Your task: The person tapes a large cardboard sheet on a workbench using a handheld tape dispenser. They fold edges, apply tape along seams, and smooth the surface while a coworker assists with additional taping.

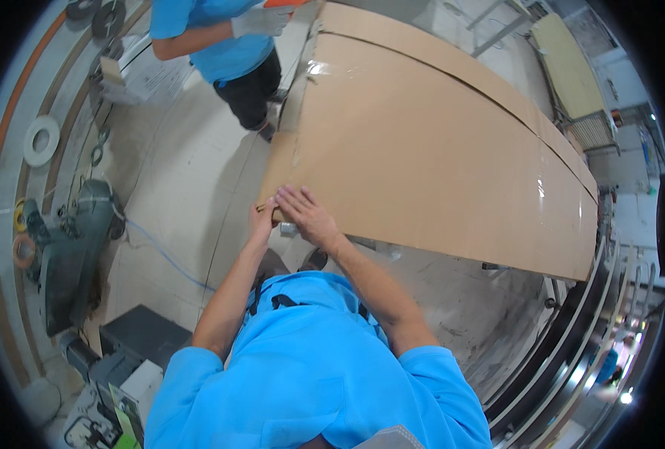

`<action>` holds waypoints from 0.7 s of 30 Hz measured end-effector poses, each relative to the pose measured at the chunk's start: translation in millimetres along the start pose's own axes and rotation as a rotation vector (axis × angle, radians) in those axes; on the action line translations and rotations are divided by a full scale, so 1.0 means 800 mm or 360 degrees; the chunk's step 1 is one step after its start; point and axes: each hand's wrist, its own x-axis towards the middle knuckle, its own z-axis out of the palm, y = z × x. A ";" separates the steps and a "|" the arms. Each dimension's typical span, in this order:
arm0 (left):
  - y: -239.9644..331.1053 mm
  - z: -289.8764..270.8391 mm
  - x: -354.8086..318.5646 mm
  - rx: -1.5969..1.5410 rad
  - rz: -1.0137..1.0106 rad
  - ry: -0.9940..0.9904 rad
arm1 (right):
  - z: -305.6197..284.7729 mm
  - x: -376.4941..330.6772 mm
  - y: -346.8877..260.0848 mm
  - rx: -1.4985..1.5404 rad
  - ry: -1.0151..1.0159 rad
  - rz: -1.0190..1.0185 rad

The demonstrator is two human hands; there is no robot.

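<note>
A long, flat cardboard box (437, 142) lies in front of me and stretches away to the right. At its near left corner, my left hand (260, 221) pinches the edge of a cardboard end flap (278, 166). Beside it my right hand (308, 215) lies on the corner of the box with its fingers stretched out flat, touching the top. Shiny strips of clear tape (317, 68) show on the box's left end. The fingertips of my left hand are partly hidden behind the flap.
A co-worker in a blue shirt (228, 49) stands beyond the left end, a white-gloved hand (261, 21) at an orange object (284, 3). Green machinery (85, 247) and a dark grey box (144, 335) stand left. Metal rails (572, 359) run along the right.
</note>
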 end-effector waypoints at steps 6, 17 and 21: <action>-0.001 -0.013 0.004 -0.0217 0.0105 -0.0349 | 0.042 0.007 0.001 0.0251 0.0261 0.0008; 0.005 -0.028 0.049 0.0044 0.0042 -0.0412 | 0.056 0.024 0.012 0.0243 0.0156 -0.0036; 0.008 -0.036 0.068 0.0106 -0.0041 -0.0437 | 0.060 0.029 0.019 0.0225 0.0235 -0.0063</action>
